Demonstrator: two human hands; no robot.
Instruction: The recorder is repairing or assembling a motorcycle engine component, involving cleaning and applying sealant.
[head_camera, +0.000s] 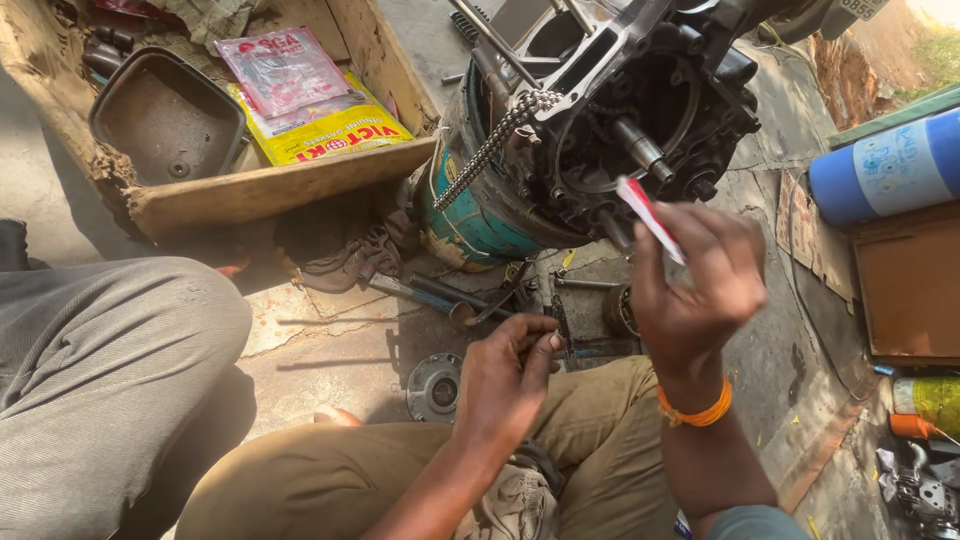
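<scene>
My right hand is raised in front of an opened engine block and pinches a small red-and-white sachet between thumb and fingers. An orange thread band circles that wrist. My left hand is lower, over my knee, and grips a small dark metal part with its fingertips. The engine rests on a teal drum. A timing chain hangs across its left side, and a shaft sticks out of the open crankcase.
A wooden crate at the upper left holds a dark metal pan and plastic packets. Tools and a round metal cover lie on the cracked floor. A blue cylinder lies at right. Another person's grey-trousered leg is at left.
</scene>
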